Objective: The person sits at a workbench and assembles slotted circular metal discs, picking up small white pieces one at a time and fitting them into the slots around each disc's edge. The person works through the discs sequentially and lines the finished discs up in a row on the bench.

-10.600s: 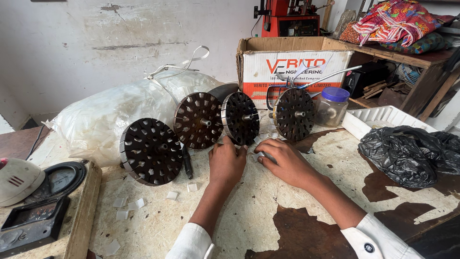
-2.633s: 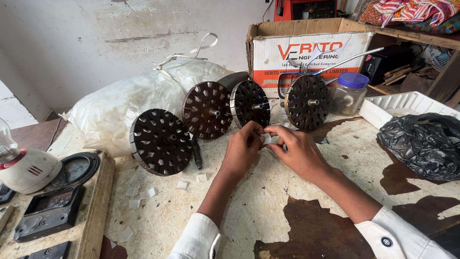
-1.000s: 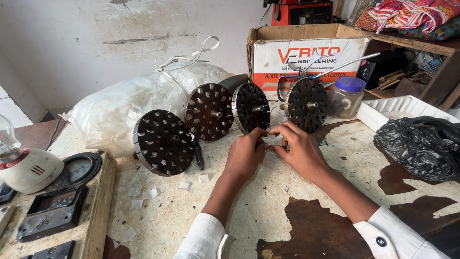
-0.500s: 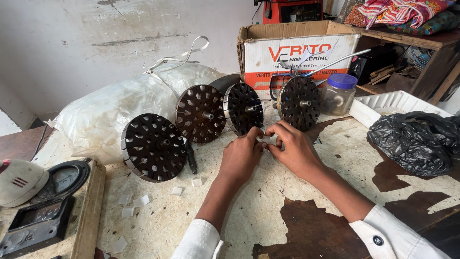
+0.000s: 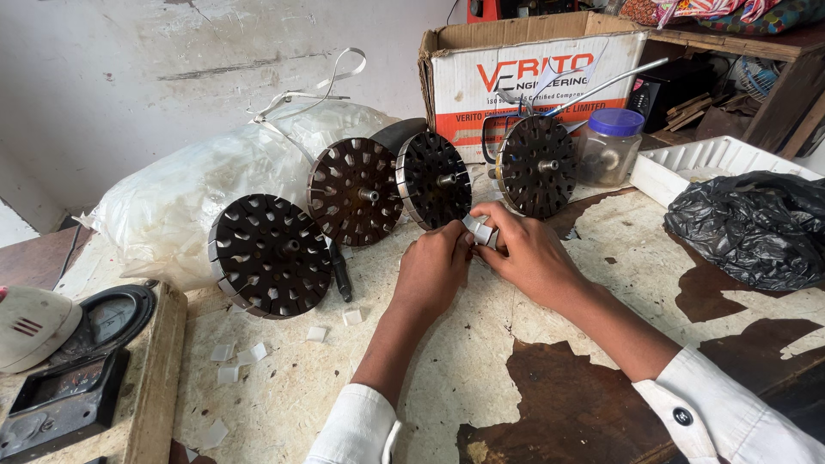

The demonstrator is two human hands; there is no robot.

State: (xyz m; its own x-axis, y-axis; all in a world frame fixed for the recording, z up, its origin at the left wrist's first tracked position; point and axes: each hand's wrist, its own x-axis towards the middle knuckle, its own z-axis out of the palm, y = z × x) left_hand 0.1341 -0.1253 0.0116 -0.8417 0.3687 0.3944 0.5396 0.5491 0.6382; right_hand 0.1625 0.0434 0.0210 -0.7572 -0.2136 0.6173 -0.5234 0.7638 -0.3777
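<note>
Dark brown slotted discs [image 5: 271, 255]; pale grey strip [image 5: 479, 230]; black bag [image 5: 756, 225]; white tray [image 5: 709, 161]; blue-lidded jar [image 5: 608, 146]; cream table [image 5: 284, 387] with brown patches.

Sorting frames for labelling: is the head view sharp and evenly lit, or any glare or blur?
Head view: sharp on both hands, left and right; soft even light, faint shadows; mild glare on the plastic bag; straight edges bow slightly near the frame edges.

Two bare hands, the left hand [image 5: 430, 277] and the right hand [image 5: 531, 256], are seen with forearms uncovered below white long sleeves [image 5: 737, 412]. A small dark button [image 5: 682, 417] is shown on the right cuff. What may be a cuff opening is seen on the left.
</note>
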